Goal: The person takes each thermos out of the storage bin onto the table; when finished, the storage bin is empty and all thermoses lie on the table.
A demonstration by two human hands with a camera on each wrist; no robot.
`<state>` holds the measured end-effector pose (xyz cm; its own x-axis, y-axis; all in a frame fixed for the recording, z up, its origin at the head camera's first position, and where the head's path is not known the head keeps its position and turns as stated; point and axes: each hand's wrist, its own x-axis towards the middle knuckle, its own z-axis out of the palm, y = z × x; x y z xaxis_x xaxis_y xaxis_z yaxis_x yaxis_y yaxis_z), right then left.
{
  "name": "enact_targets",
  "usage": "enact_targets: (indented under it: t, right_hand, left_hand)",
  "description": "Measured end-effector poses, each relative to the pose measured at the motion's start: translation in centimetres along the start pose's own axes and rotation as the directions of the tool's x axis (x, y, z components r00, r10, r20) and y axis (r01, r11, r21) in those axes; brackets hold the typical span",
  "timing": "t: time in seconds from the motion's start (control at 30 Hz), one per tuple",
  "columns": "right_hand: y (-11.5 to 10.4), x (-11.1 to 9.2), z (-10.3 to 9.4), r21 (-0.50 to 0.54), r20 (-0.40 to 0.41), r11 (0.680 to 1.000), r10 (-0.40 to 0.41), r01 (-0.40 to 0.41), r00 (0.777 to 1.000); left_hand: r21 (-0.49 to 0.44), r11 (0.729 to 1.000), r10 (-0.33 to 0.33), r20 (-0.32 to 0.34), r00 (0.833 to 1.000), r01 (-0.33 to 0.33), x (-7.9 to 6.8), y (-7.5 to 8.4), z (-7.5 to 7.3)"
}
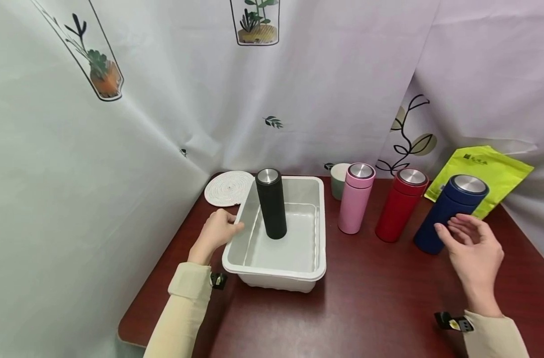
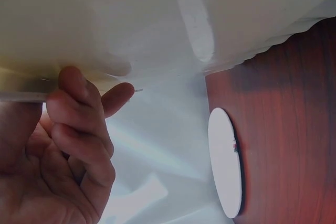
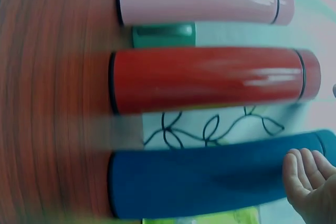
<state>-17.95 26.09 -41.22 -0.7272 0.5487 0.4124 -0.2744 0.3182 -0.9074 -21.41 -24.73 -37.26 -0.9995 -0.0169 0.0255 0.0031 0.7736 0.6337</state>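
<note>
Head view: left hand (image 1: 216, 231) pinches the tub rim (image 1: 274, 272); right hand (image 1: 477, 252), loosely spread, hangs by the blue bottle (image 1: 447, 211). I'd wrap it squarely.

The person's left arm (image 1: 182, 303), sleeved in cream, slants up and rightward from the lower edge of the head view to a bent wrist; the left hand (image 1: 217, 231) pinches, its fingers (image 2: 81, 124) curled and close together. The right forearm (image 1: 496, 335), in a matching sleeve, leans slightly left, and the right hand (image 1: 478, 253) is raised with gently curved fingers (image 3: 305, 167), the thumb (image 1: 445, 235) standing apart from them.
</note>
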Motion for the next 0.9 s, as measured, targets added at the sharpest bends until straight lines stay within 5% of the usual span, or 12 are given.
enact_targets:
  t: [0.9]
  right_hand:
    - [-3.3, -2.5, 7.0, 0.077, 0.235, 0.997, -0.013, -0.005, 0.972]
  left_hand:
    - [0.004, 1.0, -0.02, 0.001, 1.0, 0.02, 0.0, 0.0, 0.0]
